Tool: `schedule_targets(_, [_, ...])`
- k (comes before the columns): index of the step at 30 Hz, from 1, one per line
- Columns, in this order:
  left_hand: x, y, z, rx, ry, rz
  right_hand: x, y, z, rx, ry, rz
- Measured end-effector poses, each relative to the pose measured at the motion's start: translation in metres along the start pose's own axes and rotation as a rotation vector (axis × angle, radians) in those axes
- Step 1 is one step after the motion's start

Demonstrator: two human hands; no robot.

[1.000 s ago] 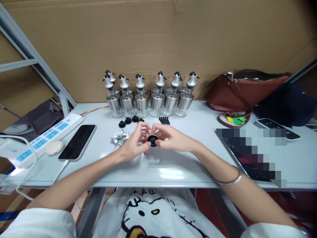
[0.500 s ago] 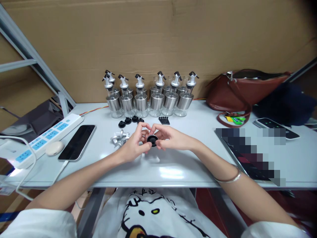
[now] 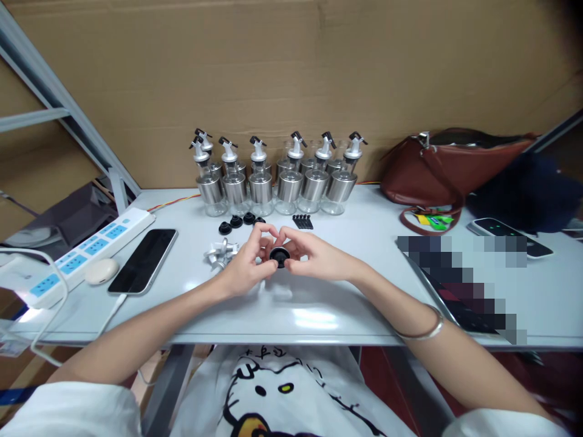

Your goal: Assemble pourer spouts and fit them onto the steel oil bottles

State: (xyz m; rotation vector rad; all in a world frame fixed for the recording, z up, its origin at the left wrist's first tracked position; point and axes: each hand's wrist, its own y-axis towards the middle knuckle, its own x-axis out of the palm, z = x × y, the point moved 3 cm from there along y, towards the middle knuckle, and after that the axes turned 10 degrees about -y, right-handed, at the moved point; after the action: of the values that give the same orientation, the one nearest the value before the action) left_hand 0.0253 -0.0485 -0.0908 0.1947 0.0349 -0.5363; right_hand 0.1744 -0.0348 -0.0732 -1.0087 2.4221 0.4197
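Between my two hands, above the middle of the table, is a round black stopper [image 3: 279, 257] with a pale rim, its round face turned toward me. My left hand [image 3: 254, 261] grips its left side, thumb at the lower edge. On the other side my right hand [image 3: 310, 252] closes its thumb and fingers on the same stopper. Several more black stoppers [image 3: 235, 221] lie just beyond my left hand. Silver spout bodies [image 3: 222, 252] lie in a small heap left of that hand. A row of small black spout levers [image 3: 302, 221] rests beyond my right hand.
Glass bottles with steel sleeves [image 3: 261, 187] line the back, several topped with pourers. To the left are a power strip [image 3: 93, 255], a phone [image 3: 143, 261] and a round white case [image 3: 101, 271]. A brown bag [image 3: 437, 170] and a blurred-out tablet-like object [image 3: 421, 285] are to the right.
The stopper has tilted slightly between my fingers. Both hands stay in nearly the same place, and the things on the table have not moved.
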Motion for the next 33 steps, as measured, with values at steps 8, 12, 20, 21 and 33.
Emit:
schedule_targets(8, [0.001, 0.0, 0.001, 0.058, 0.096, 0.039, 0.002, -0.001, -0.005, -0.037, -0.121, 0.039])
schedule_targets(12, [0.002, 0.0, 0.002, 0.077, 0.138, 0.056, 0.003, -0.001, -0.007, -0.049, -0.213, 0.035])
schedule_targets(20, [0.0, 0.0, 0.004, 0.089, 0.148, 0.11, 0.003, -0.001, -0.004, -0.028, -0.121, 0.042])
schedule_targets(21, [-0.001, 0.001, 0.004, 0.097, 0.146, 0.136, 0.003, -0.001, -0.002, -0.016, -0.049, 0.039])
schedule_targets(33, [-0.008, 0.004, 0.003, 0.227, 0.089, 0.209, -0.006, 0.0, 0.003, -0.033, 0.364, 0.127])
